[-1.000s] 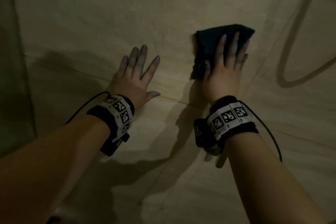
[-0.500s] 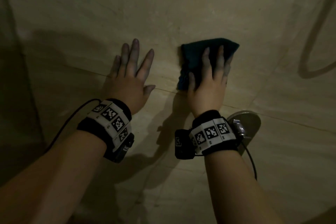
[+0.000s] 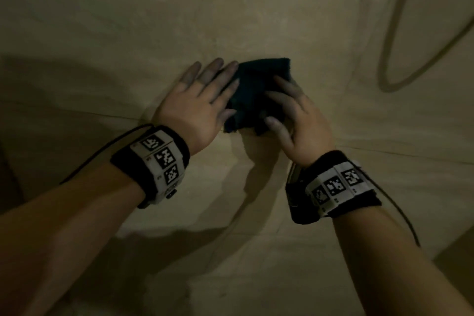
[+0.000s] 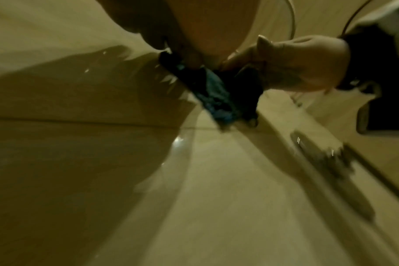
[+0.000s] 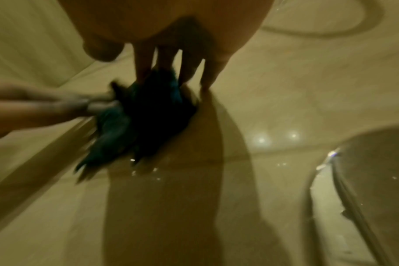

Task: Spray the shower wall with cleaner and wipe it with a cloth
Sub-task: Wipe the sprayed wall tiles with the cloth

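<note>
The dark cloth lies against the shower wall under the spread right grip. The left grip, fingers straight, touches its nearer edge.

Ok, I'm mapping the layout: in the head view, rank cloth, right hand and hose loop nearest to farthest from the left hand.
1. cloth, touching the left hand at its fingers, just right of it.
2. right hand, on the cloth's far side.
3. hose loop, far off to the right.
</note>
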`<action>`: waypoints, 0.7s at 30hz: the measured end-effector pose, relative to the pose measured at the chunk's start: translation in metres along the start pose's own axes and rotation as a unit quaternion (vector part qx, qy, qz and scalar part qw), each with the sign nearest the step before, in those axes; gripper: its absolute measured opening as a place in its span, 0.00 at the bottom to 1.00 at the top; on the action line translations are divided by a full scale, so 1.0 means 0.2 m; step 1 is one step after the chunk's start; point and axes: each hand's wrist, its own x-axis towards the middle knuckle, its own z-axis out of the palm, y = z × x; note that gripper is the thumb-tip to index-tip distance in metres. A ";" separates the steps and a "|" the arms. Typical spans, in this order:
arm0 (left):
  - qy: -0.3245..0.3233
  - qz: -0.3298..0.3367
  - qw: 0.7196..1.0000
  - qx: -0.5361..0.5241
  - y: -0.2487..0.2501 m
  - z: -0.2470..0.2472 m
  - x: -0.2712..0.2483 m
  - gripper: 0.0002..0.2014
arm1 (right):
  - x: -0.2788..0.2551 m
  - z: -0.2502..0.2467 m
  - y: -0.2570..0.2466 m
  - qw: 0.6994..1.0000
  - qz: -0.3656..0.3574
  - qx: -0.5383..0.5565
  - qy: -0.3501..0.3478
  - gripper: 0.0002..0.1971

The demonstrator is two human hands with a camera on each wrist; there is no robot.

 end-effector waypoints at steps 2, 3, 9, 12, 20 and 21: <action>-0.017 -0.028 0.999 -0.003 0.05 -0.01 0.00 0.29 | 0.01 -0.10 0.04 0.999 0.024 -0.008 0.041 0.26; -0.042 -0.047 0.998 -0.004 0.07 -0.03 0.00 0.28 | 0.03 -0.16 0.07 0.995 0.034 -0.060 0.068 0.24; -0.068 -0.159 0.984 -0.049 0.24 -0.08 0.04 0.31 | 0.32 -0.36 0.17 0.954 0.121 -0.258 -0.094 0.37; 0.037 -0.191 0.980 -0.054 0.32 -0.05 0.03 0.32 | 0.33 -0.34 0.21 0.952 0.112 -0.251 -0.137 0.40; 0.152 -0.268 0.944 -0.118 0.45 0.05 0.11 0.30 | 0.29 -0.30 0.18 0.969 0.114 -0.191 -0.104 0.36; 0.163 -0.266 0.940 -0.137 0.45 0.06 0.11 0.31 | 0.27 -0.28 0.18 0.973 0.115 -0.175 -0.093 0.35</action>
